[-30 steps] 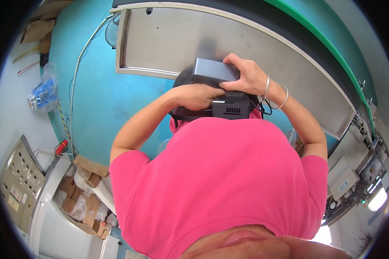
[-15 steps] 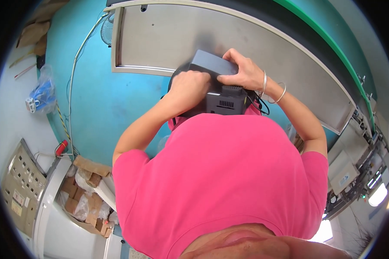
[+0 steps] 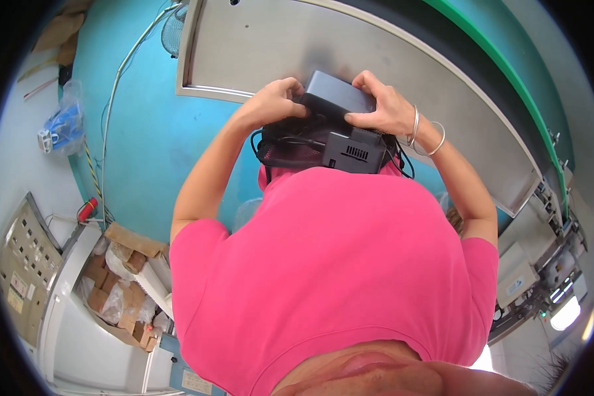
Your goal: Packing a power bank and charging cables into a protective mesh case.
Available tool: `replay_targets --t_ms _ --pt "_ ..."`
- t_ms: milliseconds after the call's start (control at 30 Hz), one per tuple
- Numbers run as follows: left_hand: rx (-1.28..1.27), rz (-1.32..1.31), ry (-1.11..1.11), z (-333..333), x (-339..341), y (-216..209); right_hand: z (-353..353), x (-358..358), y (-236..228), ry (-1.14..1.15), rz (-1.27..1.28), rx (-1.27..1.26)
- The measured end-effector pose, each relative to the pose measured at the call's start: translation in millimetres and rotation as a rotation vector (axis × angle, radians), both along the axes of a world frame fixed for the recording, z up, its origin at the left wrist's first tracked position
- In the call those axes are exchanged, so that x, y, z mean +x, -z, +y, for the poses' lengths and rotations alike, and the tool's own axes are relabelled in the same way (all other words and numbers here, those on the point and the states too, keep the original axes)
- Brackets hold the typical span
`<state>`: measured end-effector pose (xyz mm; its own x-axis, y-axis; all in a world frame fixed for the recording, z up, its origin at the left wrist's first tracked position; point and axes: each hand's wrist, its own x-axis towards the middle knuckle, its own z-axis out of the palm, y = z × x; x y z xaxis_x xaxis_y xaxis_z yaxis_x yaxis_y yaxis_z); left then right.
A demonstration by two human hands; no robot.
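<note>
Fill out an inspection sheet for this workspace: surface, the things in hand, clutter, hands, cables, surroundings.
Surface: grey metal table top, bare where it shows, raised rim along its near edge.
Things in hand: dark grey box sitting above a black vented unit; both held up in front of the pink shirt.
Clutter: cardboard pieces and crumpled plastic in a bin at lower left.
Hands: left hand grips the box's left end; right hand grips its right end, two bangles on the wrist.
Cables: black cables looped beside the vented unit; a thin white cable runs over the blue floor.
Surroundings: blue floor, grey switch panel at left, machinery at right.
</note>
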<state>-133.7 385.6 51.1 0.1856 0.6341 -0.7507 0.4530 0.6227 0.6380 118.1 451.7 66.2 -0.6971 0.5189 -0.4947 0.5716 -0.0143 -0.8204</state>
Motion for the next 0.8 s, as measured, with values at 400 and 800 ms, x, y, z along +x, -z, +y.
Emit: replay_targets --t_ms 400,800 --pt "0.555 0.252 0.292 -36.1 6.7 -23.8 -11.7 1.2 1.5 0.112 -0.009 0.024" --pt "0.912 0.311 0.565 -35.6 -4.0 -21.1 -11.9 0.2 -3.7 0.11 -0.007 0.029"
